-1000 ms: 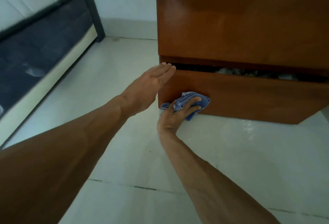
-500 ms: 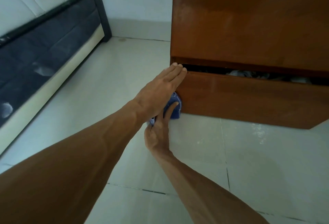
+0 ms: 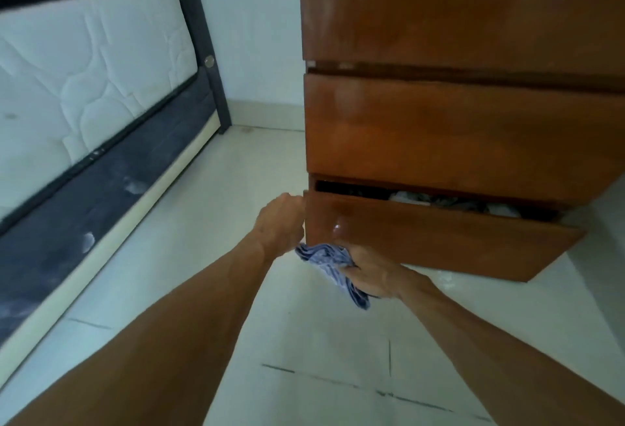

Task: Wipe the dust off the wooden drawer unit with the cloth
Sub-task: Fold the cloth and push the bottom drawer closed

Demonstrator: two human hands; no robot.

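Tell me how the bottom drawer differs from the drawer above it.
The bottom drawer stands ajar, pale contents showing in its gap; the drawer above sits shut. The left hand and the right hand's cloth are at the bottom drawer's left corner; nothing touches the drawer above. Both are glossy reddish-brown wood.

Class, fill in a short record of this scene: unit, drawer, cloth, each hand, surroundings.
unit: wooden drawer unit on tiled floor
drawer: bottom drawer pulled partly out, pale items inside
cloth: blue cloth, bunched at the drawer's lower left corner
right: right hand grips the cloth
left: left hand against the drawer's left edge, fingers hidden
beside: mattress on the left
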